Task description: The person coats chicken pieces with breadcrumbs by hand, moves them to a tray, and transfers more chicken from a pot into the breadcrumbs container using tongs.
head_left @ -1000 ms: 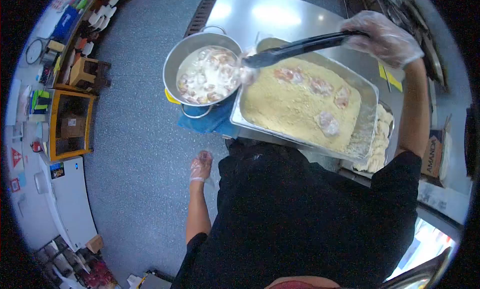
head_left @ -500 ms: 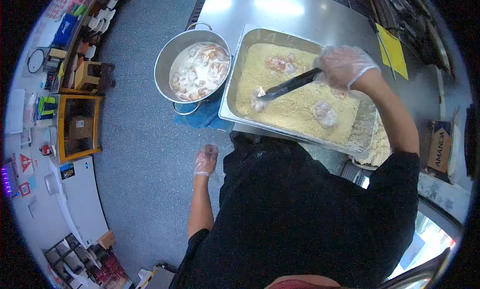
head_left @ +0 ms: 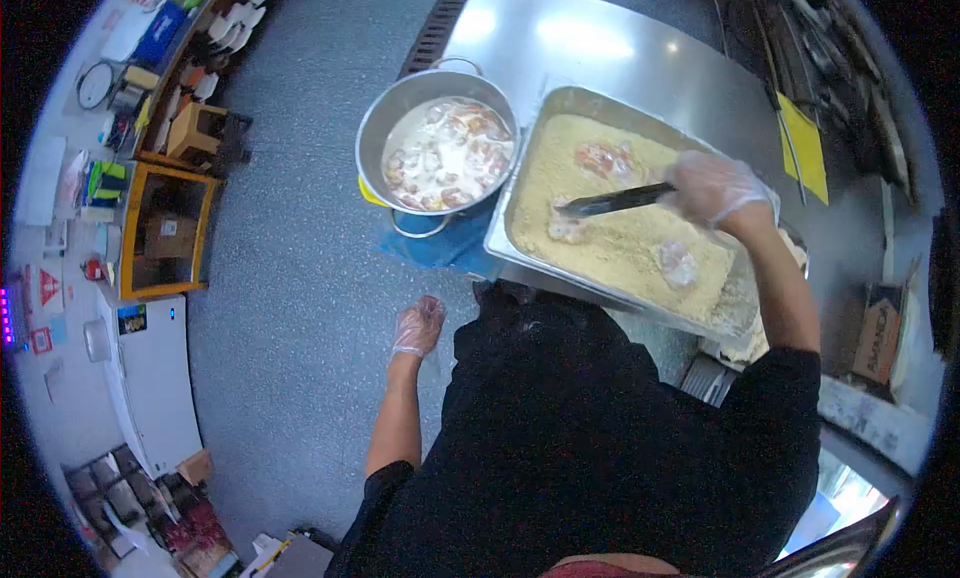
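In a clear plastic glove, my right hand (head_left: 718,190) grips a pair of dark-handled tongs (head_left: 620,199) above the metal tray (head_left: 503,240). The tips of the tongs are at a pale piece of raw meat, probably chicken (head_left: 568,224), lying in the yellowish flour (head_left: 630,240). Two more pieces lie in the flour: a pinkish one (head_left: 603,160) towards the back and a paler one (head_left: 677,265) nearer me. My left hand (head_left: 420,325), also gloved, hangs away from the table with its fingers curled in; no object shows in it.
Left of the tray stands a metal pot (head_left: 368,138) with meat pieces in white liquid. A blue cloth (head_left: 440,246) lies under it. The steel table (head_left: 640,63) extends behind. A yellow-framed cabinet (head_left: 168,228) and a white appliance (head_left: 155,383) stand at far left.
The tong tips now rest lower, at the piece in the flour, and that piece lies flatter. The view has shifted, so pot and tray appear further right and lower. My left hand stays curled.
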{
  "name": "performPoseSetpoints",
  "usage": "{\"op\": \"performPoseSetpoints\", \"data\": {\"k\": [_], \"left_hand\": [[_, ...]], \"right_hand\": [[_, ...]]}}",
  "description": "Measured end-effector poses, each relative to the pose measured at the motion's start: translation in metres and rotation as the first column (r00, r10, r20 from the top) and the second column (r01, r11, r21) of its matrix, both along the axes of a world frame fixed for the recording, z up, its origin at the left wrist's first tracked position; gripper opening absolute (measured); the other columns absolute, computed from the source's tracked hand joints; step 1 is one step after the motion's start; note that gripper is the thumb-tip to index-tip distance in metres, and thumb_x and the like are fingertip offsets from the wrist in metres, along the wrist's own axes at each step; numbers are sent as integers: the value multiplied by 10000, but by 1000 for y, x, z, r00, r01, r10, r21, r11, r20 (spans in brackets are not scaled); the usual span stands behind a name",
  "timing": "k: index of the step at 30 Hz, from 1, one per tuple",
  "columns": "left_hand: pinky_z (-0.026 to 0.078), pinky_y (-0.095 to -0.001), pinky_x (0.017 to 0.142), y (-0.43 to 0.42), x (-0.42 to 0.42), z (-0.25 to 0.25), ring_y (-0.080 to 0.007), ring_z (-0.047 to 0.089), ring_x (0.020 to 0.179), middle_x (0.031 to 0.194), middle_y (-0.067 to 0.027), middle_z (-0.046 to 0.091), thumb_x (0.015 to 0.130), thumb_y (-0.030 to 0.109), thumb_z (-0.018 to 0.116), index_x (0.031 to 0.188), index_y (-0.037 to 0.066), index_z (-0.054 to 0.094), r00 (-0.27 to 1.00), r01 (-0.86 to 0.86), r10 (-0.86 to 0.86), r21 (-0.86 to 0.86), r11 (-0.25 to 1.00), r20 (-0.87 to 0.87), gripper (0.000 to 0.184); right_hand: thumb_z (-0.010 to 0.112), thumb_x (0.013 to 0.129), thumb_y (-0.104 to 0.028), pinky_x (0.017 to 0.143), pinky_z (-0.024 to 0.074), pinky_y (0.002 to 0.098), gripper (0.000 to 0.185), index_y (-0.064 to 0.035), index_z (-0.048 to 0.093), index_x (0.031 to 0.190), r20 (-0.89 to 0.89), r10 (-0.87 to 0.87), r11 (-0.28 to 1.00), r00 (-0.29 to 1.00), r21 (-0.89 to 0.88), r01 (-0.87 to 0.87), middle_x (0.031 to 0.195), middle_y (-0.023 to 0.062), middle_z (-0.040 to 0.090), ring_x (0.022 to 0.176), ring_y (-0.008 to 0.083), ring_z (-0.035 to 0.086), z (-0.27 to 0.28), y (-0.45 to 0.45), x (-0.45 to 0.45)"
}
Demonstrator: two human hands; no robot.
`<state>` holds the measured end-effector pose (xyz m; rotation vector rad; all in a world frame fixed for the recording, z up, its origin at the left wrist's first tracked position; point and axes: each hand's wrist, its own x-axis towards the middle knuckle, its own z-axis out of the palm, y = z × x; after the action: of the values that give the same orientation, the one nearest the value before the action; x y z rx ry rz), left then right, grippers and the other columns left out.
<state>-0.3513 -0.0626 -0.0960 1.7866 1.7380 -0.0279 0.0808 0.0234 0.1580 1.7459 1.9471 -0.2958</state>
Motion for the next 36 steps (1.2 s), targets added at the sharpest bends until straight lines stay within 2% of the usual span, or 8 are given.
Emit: {"op": "performPoseSetpoints", "data": {"k": [3,7,12,14,19,26,35,36], "left_hand": [[453,-495,773,9,-16,-5,-417,589,885,935,-233,624,903,345,447,1010,70,579,999,7,-10,43,999,51,323],[441,-496,801,12,-36,-20,-413,586,909,946,-238,622,907,349,433,1030,60,566,1000,14,-15,58,998,24,341],[439,-483,817,17,-55,-21,-407,582,929,967,-223,625,897,354,454,1018,53,568,997,-26,24,20,999,71,345],[440,-482,817,16,-70,-28,-405,580,932,966,-221,624,891,348,467,1005,52,574,995,-47,42,64,997,88,335],[442,-478,818,25,-88,-22,-397,578,938,953,-216,624,878,326,495,985,49,586,977,-149,150,-19,989,153,311],[442,-464,845,62,-100,-56,-390,577,957,971,-220,624,865,309,512,1014,40,595,990,44,-52,65,997,134,319],[438,-462,867,110,-98,-12,-393,571,987,1053,-229,609,876,337,504,1057,23,597,996,84,-85,-58,995,-12,374],[444,-450,864,106,-109,-27,-371,579,991,1075,-219,607,882,325,509,1064,14,593,996,77,-73,80,994,-46,370]], "right_hand": [[553,829,-288,791,487,435,292,-24,644,911,-157,39,989,987,146,-16,915,205,640,885,334,627,44,9,-11],[543,845,-278,772,498,426,258,-47,650,886,-94,50,958,994,284,-22,932,184,646,905,324,628,55,56,-91],[530,827,-197,707,487,446,203,-43,659,859,-28,176,894,984,423,-148,905,122,652,873,281,636,-32,141,-181],[538,818,-199,687,462,422,193,-46,651,854,107,488,709,866,531,-465,878,108,649,863,261,624,-60,161,-193],[554,825,-261,700,445,413,221,-58,627,870,106,501,726,859,489,-484,868,81,628,874,252,608,-92,171,-192],[629,779,-406,849,426,443,547,-91,462,1194,-16,307,840,952,474,-263,1081,98,572,1024,274,524,-91,146,-175],[631,775,-418,976,364,418,519,-156,522,1208,-248,253,782,935,622,-47,1236,69,527,1193,274,444,-62,101,-152],[631,775,-418,976,364,418,519,-156,522,1208,-256,193,783,947,622,9,1236,69,527,1193,274,444,-67,96,-145]]}}
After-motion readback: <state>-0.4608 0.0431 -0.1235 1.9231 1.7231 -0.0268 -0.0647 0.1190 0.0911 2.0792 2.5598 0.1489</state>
